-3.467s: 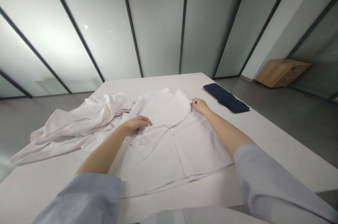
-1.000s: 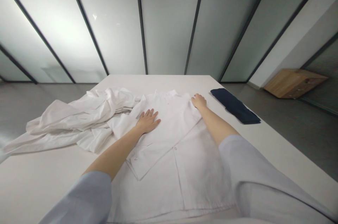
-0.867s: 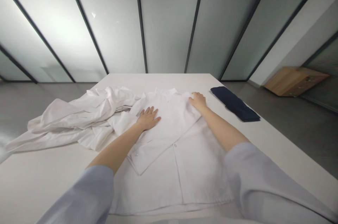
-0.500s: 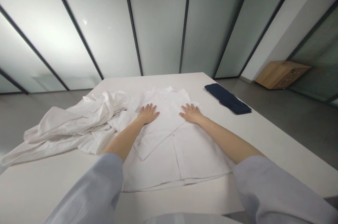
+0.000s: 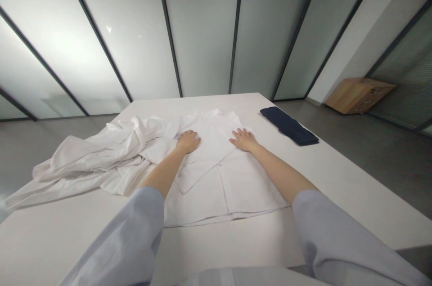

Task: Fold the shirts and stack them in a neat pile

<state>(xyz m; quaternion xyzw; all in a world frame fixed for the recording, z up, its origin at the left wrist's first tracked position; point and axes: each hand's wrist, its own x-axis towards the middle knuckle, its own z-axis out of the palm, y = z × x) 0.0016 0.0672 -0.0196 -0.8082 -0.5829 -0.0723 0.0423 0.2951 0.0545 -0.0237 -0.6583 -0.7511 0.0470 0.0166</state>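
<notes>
A white buttoned shirt (image 5: 209, 187) lies spread on the table, its collar at the far side and its hem toward me. One sleeve is laid slantwise across its front, with the cuff at the lower left. On the left side of the shirt rests my left hand (image 5: 188, 141), palm down, its fingers a little apart. My right hand (image 5: 244, 140) lies flat on the right side with fingers spread. Neither hand grips the cloth. A heap of crumpled white cloth (image 5: 124, 151) touches the shirt's left edge, beside my left hand.
A folded dark navy cloth (image 5: 289, 126) lies near the right edge of the white table (image 5: 351, 182). Beyond the table stands a frosted glass partition (image 5: 202, 29) with dark frames. A wooden cabinet (image 5: 357, 95) is on the floor at the far right.
The shirt's near hem has shifted away from me, up the table. Both hands stay on the shirt at nearly the same place; my left fingers look slightly more bent.
</notes>
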